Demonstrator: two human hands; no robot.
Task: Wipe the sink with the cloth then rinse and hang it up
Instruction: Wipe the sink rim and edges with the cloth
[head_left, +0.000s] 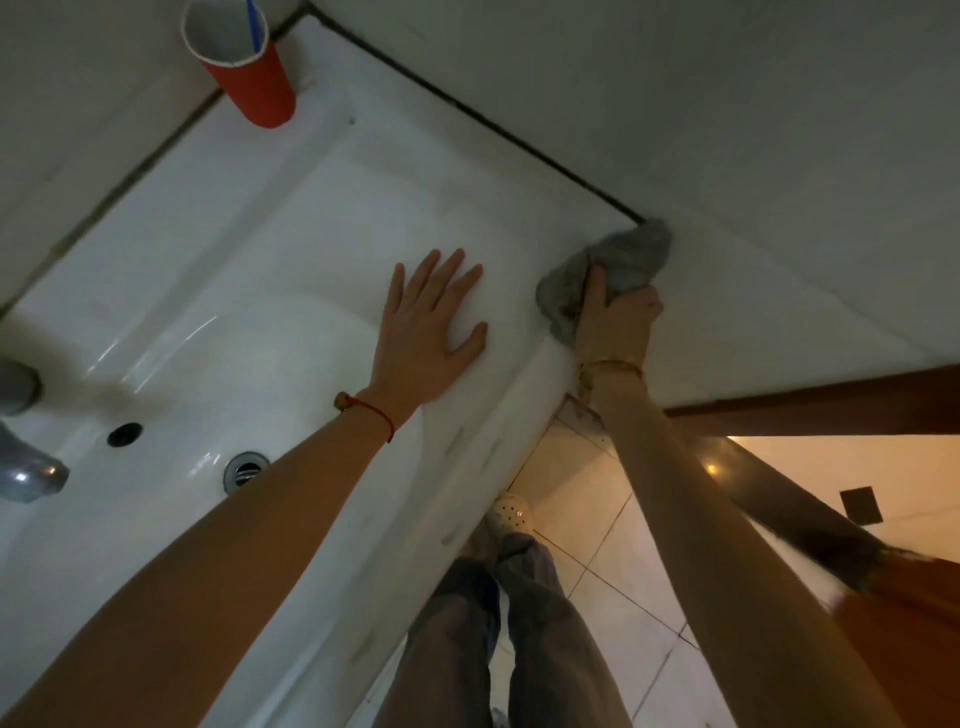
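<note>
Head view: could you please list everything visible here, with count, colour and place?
sink: one, white, along the wall, fills left and centre
drain: one, metal, basin floor
overflow hole: one, dark, near the tap
tap: one, grey, left edge
cup: one, red, sink's far corner
toothbrush: one, blue, in the cup
cloth: one, grey, sink's right corner by the wall
floor tiles: pale, lower right
door: one, brown, right edge
left hand: flat on the sink
right hand: grip on the cloth

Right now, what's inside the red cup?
A blue stick, probably a toothbrush handle, leans against the white inside wall of the red cup. Its lower end and the cup's bottom cannot be seen, because the near wall covers them.
</note>
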